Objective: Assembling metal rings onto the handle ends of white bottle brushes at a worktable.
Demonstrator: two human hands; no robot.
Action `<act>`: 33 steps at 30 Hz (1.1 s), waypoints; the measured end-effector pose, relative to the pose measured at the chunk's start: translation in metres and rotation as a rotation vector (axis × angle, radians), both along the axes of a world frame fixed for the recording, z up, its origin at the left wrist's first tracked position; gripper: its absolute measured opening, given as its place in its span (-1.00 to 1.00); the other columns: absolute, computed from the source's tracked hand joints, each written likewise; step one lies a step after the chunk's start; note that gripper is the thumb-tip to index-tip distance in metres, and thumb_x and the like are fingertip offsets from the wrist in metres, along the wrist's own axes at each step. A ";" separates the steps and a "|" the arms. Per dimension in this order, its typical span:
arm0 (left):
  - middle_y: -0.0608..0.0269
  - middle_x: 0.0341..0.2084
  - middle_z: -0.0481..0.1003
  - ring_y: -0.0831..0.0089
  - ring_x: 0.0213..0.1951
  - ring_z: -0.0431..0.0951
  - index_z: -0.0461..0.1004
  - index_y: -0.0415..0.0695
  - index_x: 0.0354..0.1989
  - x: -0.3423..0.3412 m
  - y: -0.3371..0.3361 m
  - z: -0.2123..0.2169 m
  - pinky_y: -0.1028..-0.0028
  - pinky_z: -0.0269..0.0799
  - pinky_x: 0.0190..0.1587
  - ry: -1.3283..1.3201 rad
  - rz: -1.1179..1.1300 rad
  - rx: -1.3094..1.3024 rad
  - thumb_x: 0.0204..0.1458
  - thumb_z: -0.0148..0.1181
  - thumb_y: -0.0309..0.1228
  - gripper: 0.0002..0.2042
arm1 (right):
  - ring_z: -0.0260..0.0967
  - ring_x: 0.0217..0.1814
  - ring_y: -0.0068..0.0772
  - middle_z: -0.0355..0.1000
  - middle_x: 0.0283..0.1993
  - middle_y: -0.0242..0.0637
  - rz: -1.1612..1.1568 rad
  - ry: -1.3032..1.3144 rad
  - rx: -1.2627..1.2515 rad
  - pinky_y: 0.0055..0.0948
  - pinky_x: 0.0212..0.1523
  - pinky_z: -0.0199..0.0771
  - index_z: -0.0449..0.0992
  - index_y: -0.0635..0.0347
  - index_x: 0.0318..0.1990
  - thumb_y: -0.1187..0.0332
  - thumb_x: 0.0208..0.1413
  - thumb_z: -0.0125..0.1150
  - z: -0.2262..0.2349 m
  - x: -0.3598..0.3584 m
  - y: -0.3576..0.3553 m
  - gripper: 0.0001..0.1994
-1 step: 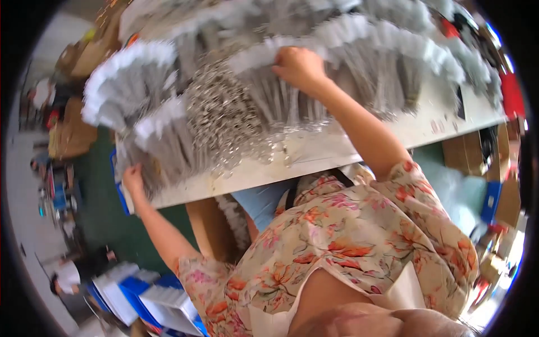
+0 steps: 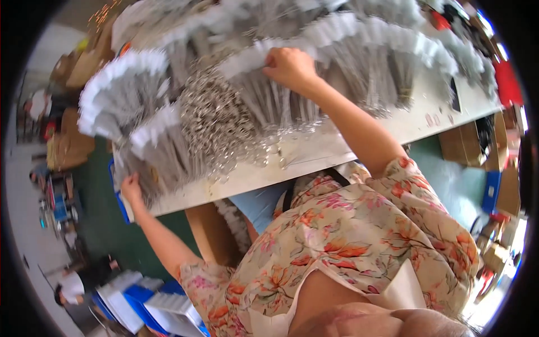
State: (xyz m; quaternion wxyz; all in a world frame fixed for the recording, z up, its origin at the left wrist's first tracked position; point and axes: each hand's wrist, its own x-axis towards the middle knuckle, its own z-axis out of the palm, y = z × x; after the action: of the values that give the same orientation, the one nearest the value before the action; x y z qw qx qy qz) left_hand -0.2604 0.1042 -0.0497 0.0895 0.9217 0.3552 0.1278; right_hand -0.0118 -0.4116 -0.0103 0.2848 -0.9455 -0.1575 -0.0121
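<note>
Bundles of thin grey wire stems with white, bristly tops, like slim brushes, lie in rows across the white table (image 2: 314, 150). My right hand (image 2: 291, 68) is over the white tops of a middle bundle (image 2: 238, 63). Its fingers are curled together, and whatever is in them is hidden. At the table's front left corner, my left hand (image 2: 132, 190) bends its fingers by the lower stems of the left bundle (image 2: 160, 154); what they hold is too small to make out. Between the bundles spreads a heap of shiny metal loops (image 2: 216, 115), some scattered toward the front edge.
More white-topped bundles (image 2: 342, 33) fill the far side. Cardboard boxes (image 2: 466, 143) stand on the right, and a carton (image 2: 210, 233) is under the table. Blue and white bins (image 2: 143, 303) sit at lower left. Another person (image 2: 73, 287) is beyond them.
The whole view has shifted slightly. Both hands stay by the same bundles, with no visible change in their grip.
</note>
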 end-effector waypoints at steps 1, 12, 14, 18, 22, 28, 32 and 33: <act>0.01 -0.51 0.53 0.29 -0.44 0.50 0.54 -0.25 -0.38 -0.003 0.003 -0.001 0.37 0.35 -0.31 -0.031 -0.019 0.032 -0.10 0.21 -0.19 -0.68 | 0.47 -0.31 -0.28 0.51 -0.39 -0.29 -0.003 0.006 0.117 -0.35 -0.29 0.45 0.53 0.06 -0.37 0.17 -0.16 0.18 -0.002 0.003 -0.006 -0.78; 0.24 -0.66 0.47 0.50 -0.57 0.40 0.48 -0.29 -0.55 -0.001 -0.018 0.039 0.47 0.29 -0.45 -0.005 -0.008 -0.180 -0.12 0.19 -0.32 -0.77 | 0.44 -0.38 -0.40 0.42 -0.44 -0.21 -0.281 -0.121 0.757 -0.42 -0.38 0.42 0.41 0.19 -0.25 0.31 0.00 0.09 0.070 -0.014 -0.133 -0.81; 0.24 -0.63 0.47 0.49 -0.55 0.41 0.47 -0.29 -0.54 0.000 -0.031 0.053 0.48 0.29 -0.44 0.007 0.013 -0.071 -0.13 0.19 -0.33 -0.77 | 0.44 -0.31 -0.26 0.44 -0.37 -0.19 -0.355 -0.263 0.242 -0.30 -0.34 0.41 0.44 0.15 -0.27 0.21 -0.02 0.09 0.063 -0.010 -0.178 -0.77; 0.25 -0.49 0.46 0.52 -0.52 0.41 0.47 -0.27 -0.31 0.015 -0.070 0.077 0.55 0.30 -0.45 -0.245 -0.119 0.180 0.00 0.09 -0.38 -0.81 | 0.42 -0.26 -0.13 0.44 -0.33 -0.20 -0.376 -0.262 -0.050 -0.24 -0.27 0.40 0.48 0.09 -0.31 0.16 -0.04 0.09 0.026 -0.007 -0.205 -0.76; 0.36 -0.48 0.39 0.67 -0.57 0.29 0.43 -0.19 -0.11 0.050 -0.200 0.123 0.62 0.24 -0.52 -0.645 -0.212 -0.460 0.14 -0.06 -0.38 -0.77 | 0.40 -0.25 -0.08 0.43 -0.29 -0.17 -0.337 -0.207 -0.145 -0.20 -0.23 0.39 0.46 0.16 -0.29 0.27 0.01 0.00 0.013 0.005 -0.197 -0.80; 0.47 -0.62 0.23 0.80 -0.67 0.06 0.42 -0.23 -0.13 0.090 -0.295 0.112 0.73 -0.11 -0.69 -0.584 -0.466 -0.771 0.15 -0.05 -0.36 -0.76 | 0.41 -0.35 -0.14 0.40 -0.32 -0.07 -0.294 -0.898 0.013 -0.29 -0.30 0.43 0.38 0.24 -0.27 0.47 0.01 -0.04 0.034 0.012 -0.245 -0.87; 0.52 -0.64 0.20 0.82 -0.70 0.00 0.43 -0.25 -0.18 0.084 -0.304 0.097 0.71 -0.19 -0.71 -0.464 -0.453 -0.859 0.16 -0.07 -0.30 -0.74 | 0.21 -0.55 -0.58 0.22 -0.58 -0.46 -0.518 -0.350 0.971 -0.53 -0.46 0.29 0.38 0.18 -0.35 0.26 0.18 -0.12 0.063 0.032 -0.368 -0.78; 0.52 -0.64 0.20 0.82 -0.70 -0.01 0.43 -0.25 -0.20 0.082 -0.305 0.092 0.70 -0.20 -0.71 -0.433 -0.439 -0.901 0.16 -0.07 -0.30 -0.74 | 0.20 -0.56 -0.58 0.22 -0.62 -0.44 -0.723 -0.508 0.568 -0.51 -0.52 0.22 0.42 0.21 -0.36 0.27 0.14 -0.08 0.056 0.036 -0.398 -0.78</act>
State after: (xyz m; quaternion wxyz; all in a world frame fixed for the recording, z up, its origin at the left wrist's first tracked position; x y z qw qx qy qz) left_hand -0.1781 -0.2011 0.0427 0.5712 0.7972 0.1475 0.1281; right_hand 0.0245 -0.8098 0.0457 0.4606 -0.7922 0.1242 -0.3806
